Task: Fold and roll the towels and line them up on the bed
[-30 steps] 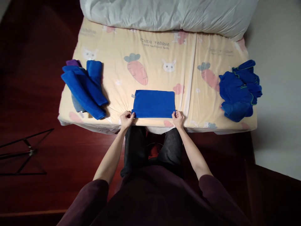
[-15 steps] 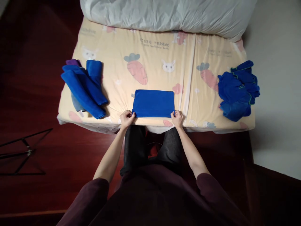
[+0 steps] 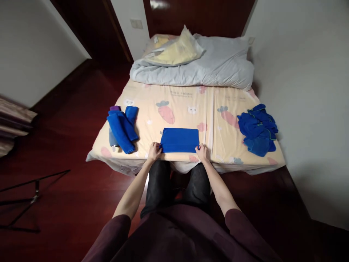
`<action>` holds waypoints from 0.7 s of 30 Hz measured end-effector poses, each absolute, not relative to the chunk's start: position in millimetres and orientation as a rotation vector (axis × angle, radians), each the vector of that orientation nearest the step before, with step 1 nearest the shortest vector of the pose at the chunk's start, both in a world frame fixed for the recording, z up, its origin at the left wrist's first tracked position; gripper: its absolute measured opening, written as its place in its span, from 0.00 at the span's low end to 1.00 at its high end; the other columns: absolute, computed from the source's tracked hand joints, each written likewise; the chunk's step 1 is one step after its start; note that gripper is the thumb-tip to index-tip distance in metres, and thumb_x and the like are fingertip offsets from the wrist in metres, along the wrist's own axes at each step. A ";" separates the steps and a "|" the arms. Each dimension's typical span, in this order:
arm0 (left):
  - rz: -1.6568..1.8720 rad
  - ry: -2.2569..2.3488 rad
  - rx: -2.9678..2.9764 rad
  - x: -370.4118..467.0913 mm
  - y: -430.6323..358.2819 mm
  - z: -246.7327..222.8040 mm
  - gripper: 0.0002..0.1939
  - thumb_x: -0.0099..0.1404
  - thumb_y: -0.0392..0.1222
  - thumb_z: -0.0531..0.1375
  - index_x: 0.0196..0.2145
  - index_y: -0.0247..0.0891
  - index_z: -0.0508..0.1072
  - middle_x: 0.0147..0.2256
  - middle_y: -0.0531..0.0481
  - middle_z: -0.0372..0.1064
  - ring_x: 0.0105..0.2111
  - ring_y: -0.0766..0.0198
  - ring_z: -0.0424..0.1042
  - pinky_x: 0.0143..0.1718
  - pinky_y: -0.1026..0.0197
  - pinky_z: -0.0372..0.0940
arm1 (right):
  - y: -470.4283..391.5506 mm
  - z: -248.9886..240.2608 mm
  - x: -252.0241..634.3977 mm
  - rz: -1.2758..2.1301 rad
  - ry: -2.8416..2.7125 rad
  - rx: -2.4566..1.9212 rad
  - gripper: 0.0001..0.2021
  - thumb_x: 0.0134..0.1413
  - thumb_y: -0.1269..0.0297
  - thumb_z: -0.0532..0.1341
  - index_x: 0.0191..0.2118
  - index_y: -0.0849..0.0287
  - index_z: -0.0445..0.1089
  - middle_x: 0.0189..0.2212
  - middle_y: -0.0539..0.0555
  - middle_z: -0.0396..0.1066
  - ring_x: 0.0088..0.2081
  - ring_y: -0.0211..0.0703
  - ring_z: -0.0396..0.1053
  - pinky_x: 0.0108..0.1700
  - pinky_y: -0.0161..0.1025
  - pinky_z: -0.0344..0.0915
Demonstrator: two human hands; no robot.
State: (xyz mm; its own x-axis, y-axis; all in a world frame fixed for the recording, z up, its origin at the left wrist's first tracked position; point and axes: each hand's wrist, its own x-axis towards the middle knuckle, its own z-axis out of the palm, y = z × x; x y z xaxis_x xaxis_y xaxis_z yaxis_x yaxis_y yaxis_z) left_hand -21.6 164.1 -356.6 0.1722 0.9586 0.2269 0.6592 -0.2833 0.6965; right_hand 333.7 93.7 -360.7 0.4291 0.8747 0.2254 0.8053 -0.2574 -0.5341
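Observation:
A blue cloth (image 3: pixel 180 139) lies flat as a rectangle near the front edge of the bed, with a small pale tag at its upper left. My left hand (image 3: pixel 154 151) pinches its near left corner. At the near right corner, my right hand (image 3: pixel 201 151) grips the cloth between thumb and fingers. Rolled or folded blue cloths (image 3: pixel 122 129), with a purple one and a grey one among them, are stacked at the left of the bed. A loose heap of crumpled blue cloths (image 3: pixel 257 127) with green edging sits at the right.
The bed (image 3: pixel 147 98) has a cream sheet with carrots and rabbits. A grey-white quilt (image 3: pixel 223 58) and a yellowish pillow (image 3: pixel 180 51) lie at its far end. Black stand legs (image 3: pixel 35 198) are on the red floor at left; a wall (image 3: pixel 308 109) borders the right side.
The camera view has tilted up, so the far end of the bed, the pillow and a curtain at left now show. Both hands still hold the near corners of the blue cloth.

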 end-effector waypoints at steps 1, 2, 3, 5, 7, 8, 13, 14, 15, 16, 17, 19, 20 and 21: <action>0.864 1.483 2.110 -21.2 162.2 -353.9 0.10 0.61 0.40 0.59 0.42 0.42 0.73 0.45 0.39 0.73 0.47 0.52 0.73 0.52 0.47 0.69 | 91.1 -357.5 334.9 0.123 -1.441 -2.076 0.07 0.58 0.63 0.58 0.29 0.56 0.66 0.26 0.50 0.69 0.29 0.42 0.66 0.34 0.35 0.64; 0.815 1.429 2.194 -20.5 159.7 -351.6 0.12 0.63 0.38 0.58 0.44 0.42 0.74 0.49 0.38 0.72 0.52 0.50 0.72 0.56 0.46 0.67 | 87.5 -354.0 335.9 0.090 -1.492 -2.033 0.05 0.59 0.65 0.58 0.32 0.56 0.68 0.31 0.53 0.71 0.33 0.44 0.69 0.38 0.37 0.66; 0.758 1.371 2.262 -19.4 156.9 -349.8 0.14 0.64 0.38 0.56 0.47 0.42 0.75 0.53 0.38 0.71 0.56 0.48 0.70 0.59 0.44 0.65 | 83.2 -350.2 336.6 0.069 -1.569 -1.975 0.05 0.60 0.67 0.57 0.35 0.57 0.70 0.35 0.55 0.73 0.38 0.46 0.70 0.42 0.39 0.68; 0.614 1.254 2.372 -15.4 151.3 -348.1 0.20 0.66 0.40 0.55 0.54 0.41 0.74 0.60 0.38 0.68 0.62 0.46 0.65 0.63 0.43 0.61 | 74.2 -342.4 335.9 0.081 -1.787 -1.840 0.09 0.62 0.69 0.55 0.42 0.58 0.73 0.44 0.59 0.74 0.48 0.49 0.70 0.52 0.44 0.67; 0.449 1.187 2.464 -9.2 146.8 -349.1 0.26 0.66 0.41 0.56 0.61 0.37 0.70 0.65 0.37 0.63 0.66 0.45 0.60 0.67 0.43 0.56 | 66.9 -336.2 332.2 0.141 -2.008 -1.744 0.15 0.63 0.70 0.55 0.52 0.58 0.73 0.54 0.62 0.73 0.57 0.52 0.68 0.61 0.49 0.62; 0.388 1.196 2.487 -5.3 145.4 -350.4 0.29 0.65 0.41 0.57 0.63 0.35 0.68 0.67 0.37 0.61 0.68 0.44 0.58 0.68 0.43 0.54 | 64.4 -334.4 329.4 0.172 -2.095 -1.728 0.18 0.64 0.69 0.55 0.57 0.59 0.72 0.60 0.62 0.70 0.62 0.53 0.64 0.65 0.50 0.59; 0.217 1.412 2.569 14.8 148.3 -356.8 0.34 0.64 0.34 0.56 0.67 0.33 0.64 0.68 0.35 0.58 0.69 0.44 0.58 0.68 0.44 0.54 | 65.4 -336.4 312.4 0.266 -2.191 -1.941 0.29 0.63 0.67 0.56 0.69 0.61 0.62 0.72 0.63 0.54 0.72 0.57 0.51 0.69 0.54 0.51; 0.168 1.425 2.607 18.0 150.8 -357.0 0.33 0.64 0.32 0.55 0.67 0.33 0.64 0.67 0.34 0.60 0.68 0.44 0.59 0.67 0.44 0.55 | 67.7 -337.1 308.9 0.269 -2.177 -1.998 0.30 0.63 0.68 0.56 0.69 0.61 0.61 0.72 0.63 0.53 0.72 0.56 0.51 0.69 0.53 0.51; 0.116 1.421 2.646 20.6 153.6 -356.7 0.33 0.64 0.30 0.54 0.67 0.32 0.64 0.66 0.33 0.61 0.67 0.45 0.61 0.67 0.44 0.56 | 70.2 -337.3 305.6 0.268 -2.168 -2.052 0.30 0.63 0.68 0.55 0.70 0.61 0.61 0.72 0.62 0.53 0.72 0.56 0.51 0.69 0.53 0.51; 0.071 1.408 2.681 22.8 156.7 -356.0 0.33 0.63 0.28 0.53 0.66 0.31 0.64 0.65 0.32 0.63 0.65 0.45 0.63 0.66 0.44 0.57 | 72.8 -337.0 302.6 0.263 -2.164 -2.101 0.30 0.62 0.69 0.55 0.70 0.61 0.60 0.72 0.62 0.54 0.72 0.55 0.51 0.69 0.52 0.50; 0.037 1.392 2.707 24.3 159.7 -355.0 0.33 0.63 0.27 0.53 0.66 0.30 0.65 0.63 0.31 0.65 0.64 0.46 0.65 0.66 0.44 0.57 | 75.3 -336.0 299.9 0.255 -2.164 -2.147 0.30 0.62 0.69 0.55 0.70 0.62 0.60 0.71 0.63 0.54 0.72 0.55 0.52 0.70 0.52 0.49; 0.006 1.367 2.733 25.8 164.8 -352.4 0.33 0.62 0.25 0.53 0.66 0.28 0.64 0.60 0.29 0.68 0.61 0.46 0.69 0.65 0.45 0.58 | 79.9 -333.0 296.6 0.232 -2.168 -2.207 0.31 0.60 0.68 0.56 0.69 0.64 0.61 0.70 0.65 0.57 0.71 0.57 0.54 0.70 0.53 0.46; -0.001 1.356 2.739 25.8 166.7 -351.1 0.33 0.62 0.25 0.53 0.65 0.28 0.65 0.59 0.29 0.69 0.60 0.47 0.70 0.65 0.45 0.58 | 81.8 -331.3 296.1 0.219 -2.175 -2.214 0.32 0.59 0.67 0.58 0.69 0.65 0.61 0.69 0.66 0.58 0.70 0.57 0.55 0.70 0.54 0.46; -0.009 1.346 2.746 25.4 167.9 -350.0 0.33 0.62 0.25 0.53 0.65 0.29 0.65 0.58 0.29 0.70 0.58 0.48 0.71 0.65 0.45 0.58 | 83.3 -329.8 296.6 0.212 -2.184 -2.211 0.33 0.57 0.67 0.60 0.68 0.66 0.61 0.69 0.67 0.59 0.69 0.58 0.56 0.70 0.54 0.46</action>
